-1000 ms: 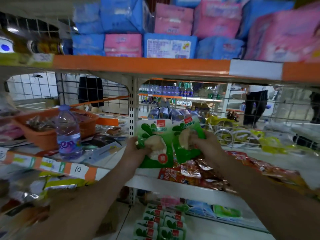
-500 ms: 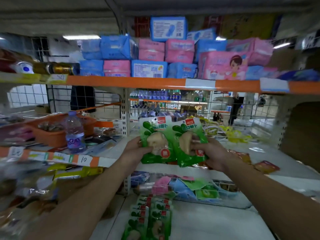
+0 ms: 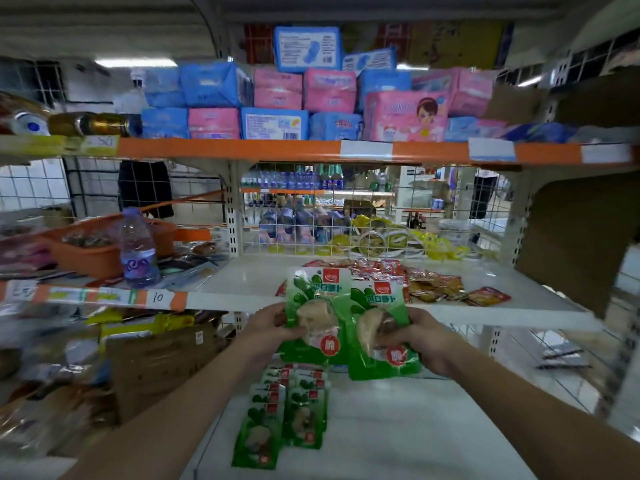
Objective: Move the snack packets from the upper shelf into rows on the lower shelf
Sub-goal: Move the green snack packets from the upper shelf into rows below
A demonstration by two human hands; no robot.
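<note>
My left hand (image 3: pixel 268 326) grips a green snack packet (image 3: pixel 317 306) by its left side. My right hand (image 3: pixel 420 337) grips a second green packet (image 3: pixel 381 327) by its right side. Both packets are upright, side by side, in front of the upper shelf's (image 3: pixel 485 308) edge and above the lower shelf (image 3: pixel 398 427). On the lower shelf lie several green packets in two overlapping rows (image 3: pixel 284 414) running away from me. Red and orange snack packets (image 3: pixel 415 278) lie scattered on the upper shelf behind my hands.
A water bottle (image 3: pixel 136 249) and an orange basket (image 3: pixel 90 252) stand on the shelf at left. A cardboard box (image 3: pixel 159 368) sits at lower left. Blue and pink packs (image 3: pixel 311 102) fill the top shelf. A wire grid (image 3: pixel 329 216) backs the upper shelf.
Both hands have come down and toward me with the two green packets, from over the upper shelf to in front of its edge. More of the lower shelf's rows shows now.
</note>
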